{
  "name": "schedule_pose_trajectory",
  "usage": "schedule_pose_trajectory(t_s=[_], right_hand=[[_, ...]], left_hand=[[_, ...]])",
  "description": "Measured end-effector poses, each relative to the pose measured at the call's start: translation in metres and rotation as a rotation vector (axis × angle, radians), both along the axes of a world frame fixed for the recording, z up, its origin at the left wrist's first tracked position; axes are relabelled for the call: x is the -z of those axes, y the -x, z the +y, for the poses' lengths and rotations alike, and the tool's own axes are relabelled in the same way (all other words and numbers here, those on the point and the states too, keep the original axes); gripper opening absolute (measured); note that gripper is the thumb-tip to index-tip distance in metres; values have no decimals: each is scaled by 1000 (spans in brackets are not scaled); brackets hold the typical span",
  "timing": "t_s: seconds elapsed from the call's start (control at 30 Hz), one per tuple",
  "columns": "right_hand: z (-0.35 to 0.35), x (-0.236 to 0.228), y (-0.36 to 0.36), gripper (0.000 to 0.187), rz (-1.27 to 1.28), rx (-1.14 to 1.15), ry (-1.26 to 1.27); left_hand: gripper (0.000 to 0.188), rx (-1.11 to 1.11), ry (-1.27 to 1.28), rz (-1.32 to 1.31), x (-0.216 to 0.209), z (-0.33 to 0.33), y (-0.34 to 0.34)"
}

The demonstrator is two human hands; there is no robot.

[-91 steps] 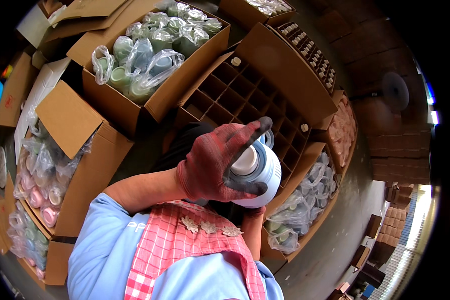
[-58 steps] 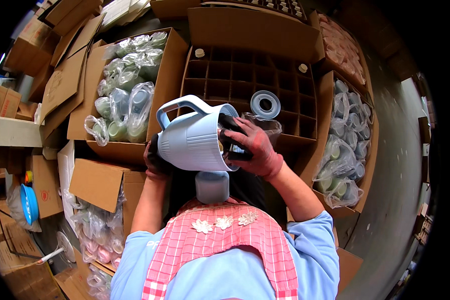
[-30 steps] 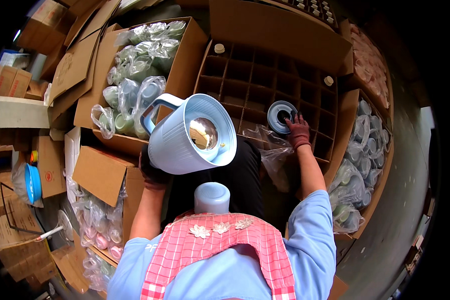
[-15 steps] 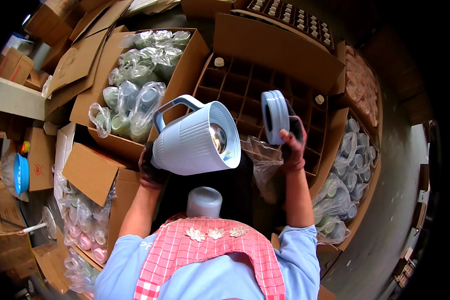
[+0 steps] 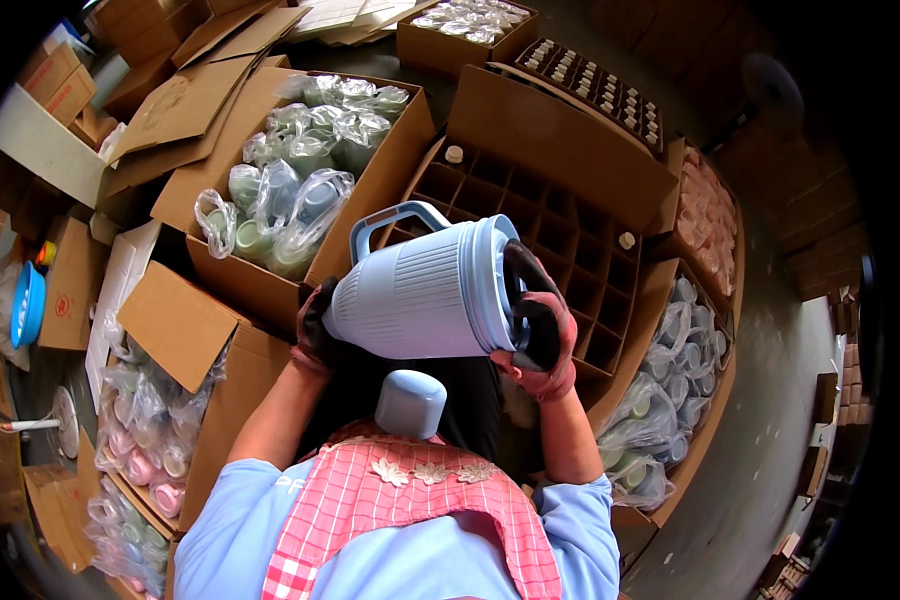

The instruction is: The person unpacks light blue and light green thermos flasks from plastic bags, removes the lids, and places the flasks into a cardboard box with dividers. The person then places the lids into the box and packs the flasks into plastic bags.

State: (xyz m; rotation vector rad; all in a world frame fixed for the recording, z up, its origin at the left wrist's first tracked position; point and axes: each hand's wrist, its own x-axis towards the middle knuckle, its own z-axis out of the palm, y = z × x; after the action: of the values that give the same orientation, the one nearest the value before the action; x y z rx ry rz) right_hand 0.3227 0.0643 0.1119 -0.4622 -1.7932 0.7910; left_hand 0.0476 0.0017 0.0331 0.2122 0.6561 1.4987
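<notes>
A light-blue ribbed vacuum jug (image 5: 405,300) lies on its side in the air in front of me, its handle (image 5: 400,215) uppermost and its mouth facing right. My left hand (image 5: 318,328), in a dark glove, is closed round the base of the jug. A light-blue round collar (image 5: 482,275) sits against the jug's mouth, hiding the silvery inside. My gloved right hand (image 5: 545,335) grips the collar's outer side, thumb below and fingers above. A light-blue cup (image 5: 411,403) rests upside down by the top of my apron.
Ahead stands a divided carton (image 5: 595,262) with a white-capped bottle at either side. Open cartons of bagged cups flank me: a green-and-blue one (image 5: 305,150) at far left, a pink one (image 5: 150,430) at near left, a blue one (image 5: 685,360) at right. Folded cardboard (image 5: 185,110) leans far left.
The collar in my right hand has moved left onto the jug's mouth. The jug has turned so its mouth points more to the right. The clear bag near my right hand is mostly hidden.
</notes>
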Motion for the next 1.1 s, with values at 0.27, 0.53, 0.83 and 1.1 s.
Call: schedule_pose_trajectory(t_s=[0.27, 0.53, 0.83, 1.1], right_hand=[[-20, 0, -2, 58, -62, 71, 33], [-19, -17, -8, 49, -167, 50, -182], [-21, -13, -19, 53, -236, 15, -195], [-20, 11, -18, 25, 288, 203, 598]], left_hand=[[33, 46, -217, 180, 9, -7, 2], [15, 115, -126, 138, 1, -6, -1], [14, 156, -413, 1060, -20, -13, -7], [70, -319, -778, 1274, -67, -12, -7]])
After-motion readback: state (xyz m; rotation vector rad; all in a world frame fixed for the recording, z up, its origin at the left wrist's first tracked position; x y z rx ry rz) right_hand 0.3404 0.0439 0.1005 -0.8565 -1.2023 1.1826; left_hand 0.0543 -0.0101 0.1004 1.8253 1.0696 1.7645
